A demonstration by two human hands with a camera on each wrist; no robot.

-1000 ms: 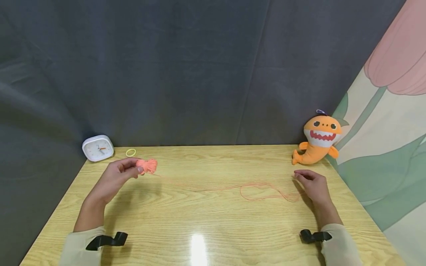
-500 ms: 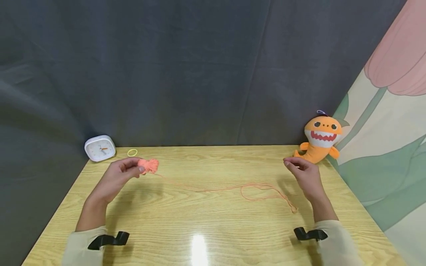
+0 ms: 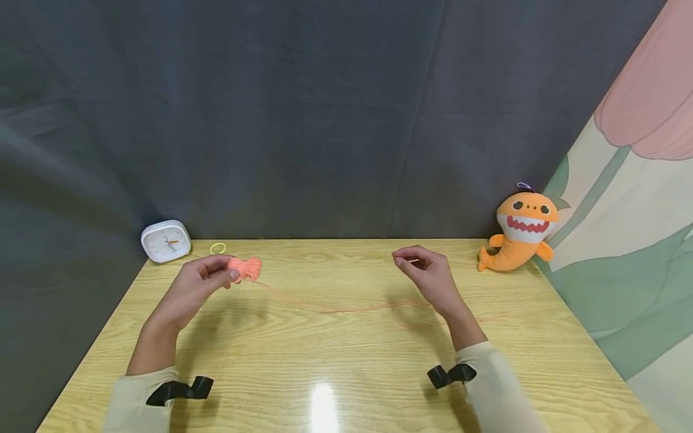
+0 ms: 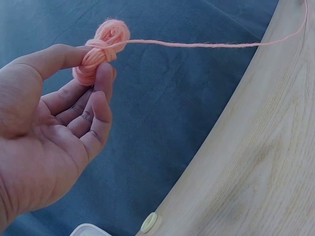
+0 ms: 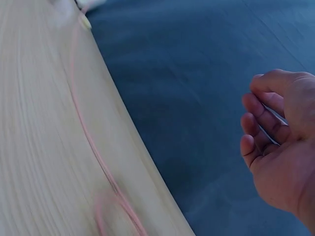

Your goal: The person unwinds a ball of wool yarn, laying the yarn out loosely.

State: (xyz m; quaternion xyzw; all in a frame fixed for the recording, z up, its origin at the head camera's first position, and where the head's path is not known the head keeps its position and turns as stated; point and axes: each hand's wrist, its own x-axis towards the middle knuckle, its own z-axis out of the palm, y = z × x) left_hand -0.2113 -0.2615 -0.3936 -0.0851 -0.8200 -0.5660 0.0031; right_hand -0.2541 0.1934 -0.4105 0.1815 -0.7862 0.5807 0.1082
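Observation:
Near the back left of the table, my left hand [image 3: 186, 288] pinches a small bundle of coral yarn [image 3: 247, 269] between thumb and fingers. The left wrist view shows the yarn bundle [image 4: 104, 46] wound round its middle, with a single strand [image 4: 197, 45] leading away. That loose yarn [image 3: 352, 310] trails rightward across the table and doubles into a loop, partly hidden under my right arm. My right hand [image 3: 430, 279] hovers over the table right of centre, fingers loosely curled. In the right wrist view nothing shows between the fingers [image 5: 263, 120] of this hand.
A white clock [image 3: 166, 241] stands at the table's back left corner, with a yellow ring [image 3: 218, 248] beside it. An orange plush shark [image 3: 521, 234] sits at the back right. Behind the wooden table [image 3: 260, 373] hangs a dark curtain [image 3: 303, 120].
My right hand has let go of the yarn end at the right and moved left toward the middle. The left hand keeps its hold on the yarn bundle, nearly still.

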